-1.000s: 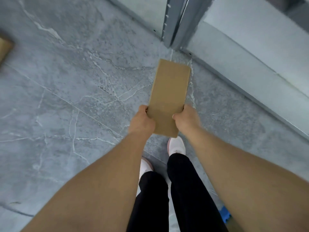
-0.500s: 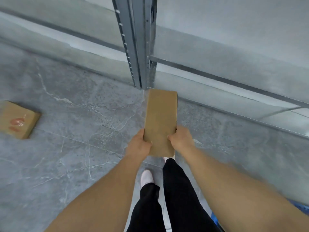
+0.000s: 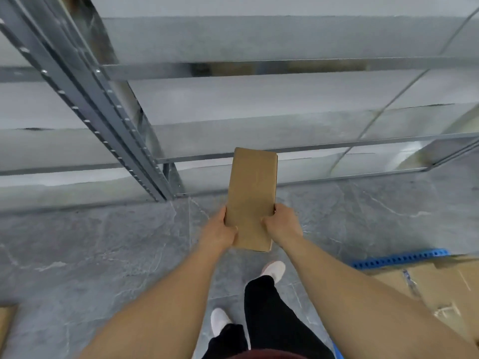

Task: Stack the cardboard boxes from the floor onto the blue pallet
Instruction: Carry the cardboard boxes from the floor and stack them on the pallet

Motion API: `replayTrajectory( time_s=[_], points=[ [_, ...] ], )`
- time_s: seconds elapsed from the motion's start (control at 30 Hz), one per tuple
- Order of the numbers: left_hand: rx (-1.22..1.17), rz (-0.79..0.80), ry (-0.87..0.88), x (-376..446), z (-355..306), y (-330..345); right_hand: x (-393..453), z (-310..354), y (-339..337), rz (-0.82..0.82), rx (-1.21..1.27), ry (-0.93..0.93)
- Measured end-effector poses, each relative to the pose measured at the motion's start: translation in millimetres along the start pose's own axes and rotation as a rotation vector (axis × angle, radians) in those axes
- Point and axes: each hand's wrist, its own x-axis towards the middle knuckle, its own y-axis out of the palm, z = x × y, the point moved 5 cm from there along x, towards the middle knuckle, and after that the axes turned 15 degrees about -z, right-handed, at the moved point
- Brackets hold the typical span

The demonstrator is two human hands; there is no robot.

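Observation:
A narrow brown cardboard box [image 3: 252, 187] is held out in front of me at about waist height, long side pointing away. My left hand [image 3: 220, 229] grips its near left edge and my right hand [image 3: 281, 224] grips its near right edge. The blue pallet [image 3: 399, 259] shows as a perforated blue edge at the lower right. Flat cardboard boxes [image 3: 445, 288] lie on top of it, partly hidden by my right forearm.
A grey metal shelving rack [image 3: 124, 120] with slotted uprights and empty shelves stands straight ahead. The grey marbled floor [image 3: 103, 242] spreads to the left. A corner of another cardboard box [image 3: 6, 322] lies at the lower left edge. My legs and white shoes are below the box.
The view has swung right and upward: the rack now fills the top, the blue pallet with boxes has come into sight at the right. Both hands keep the same grip on the box.

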Motion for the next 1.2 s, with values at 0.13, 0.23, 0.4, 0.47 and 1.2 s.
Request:
replayTrajectory(
  time_s=[0.13,0.23,0.4,0.47,1.2],
  points=[
    [0.087,0.093,0.150,-3.1,-50.3,33.3,11.6,-27.5,-47.4,-0.112,0.084,0.093],
    [0.184,0.138,0.260,-4.7,-87.5,60.9,25.1,-50.9,-79.3,-0.192,0.128,0.142],
    [0.230,0.254,0.383,-8.5,-150.6,115.5,52.9,-90.2,-131.1,-0.307,0.208,0.246],
    [0.258,0.279,0.456,-8.1,-180.3,138.3,67.6,-105.1,-152.1,-0.350,0.261,0.285],
    [0.495,0.580,0.733,-42.4,-365.2,385.0,173.0,-270.9,-304.3,-0.643,0.529,0.648]
  ],
)
